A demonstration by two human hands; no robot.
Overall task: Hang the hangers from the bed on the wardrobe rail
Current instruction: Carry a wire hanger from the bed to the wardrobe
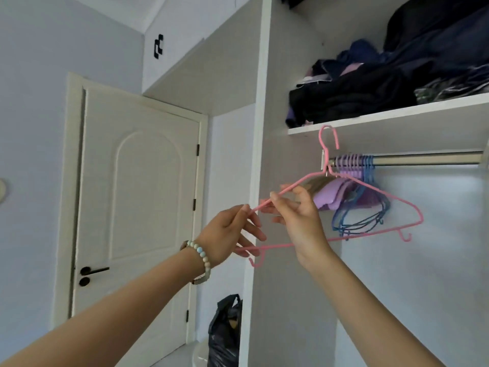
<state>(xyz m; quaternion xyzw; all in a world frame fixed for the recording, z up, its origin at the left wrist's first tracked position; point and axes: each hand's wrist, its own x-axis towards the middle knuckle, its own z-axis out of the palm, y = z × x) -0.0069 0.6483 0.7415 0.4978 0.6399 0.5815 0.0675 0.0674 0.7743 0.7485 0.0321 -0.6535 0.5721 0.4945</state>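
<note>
A pink wire hanger (391, 198) is raised in front of the open wardrobe, its hook up beside the left end of the metal rail (428, 158) and not over it. My left hand (230, 234) pinches the hanger's left arm near its end. My right hand (296, 210) grips the same arm a little further up, fingers curled round the wire. Several purple and blue hangers (356, 165) are bunched on the rail's left end, with a purple garment (333, 194) hanging from them.
A white shelf (397, 115) just above the rail carries piled dark clothes (370, 91). The wardrobe's white side panel (260, 154) stands left of the rail. A closed white door (137, 194) is at left, and a black plastic bag (225, 332) sits low by the panel.
</note>
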